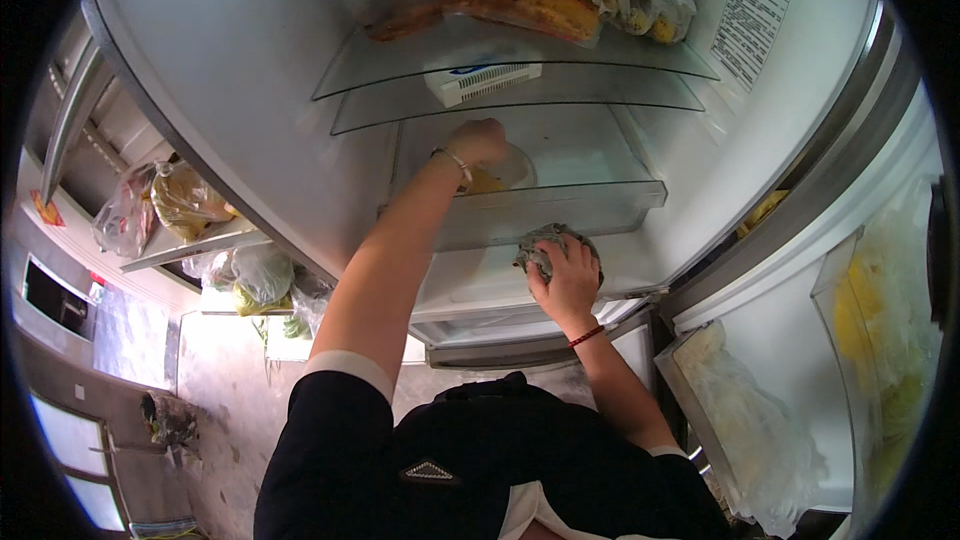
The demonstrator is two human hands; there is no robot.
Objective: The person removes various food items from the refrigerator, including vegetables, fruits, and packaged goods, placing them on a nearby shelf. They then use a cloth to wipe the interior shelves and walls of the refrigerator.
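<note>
My left hand (478, 141) reaches deep into an open refrigerator, above the lowest glass shelf (585, 142). It is curled beside a round, clear dish-like object (520, 167), and something yellowish (484, 181) shows under the wrist. The fingertips are hidden, so I cannot tell whether they hold the dish. Lower and to the right, my right hand (566, 270) grips a crumpled grey cloth (551, 231). The cloth is in front of the shelf's clear front edge (555, 204), over the white refrigerator floor (480, 277).
Two glass shelves (517, 112) overhang my left hand; a white slotted box (487, 82) and bagged food (525, 4) sit higher up. The open door (795, 390) at right holds bagged items (750, 420). More plastic bags (184, 199) fill a rack at left.
</note>
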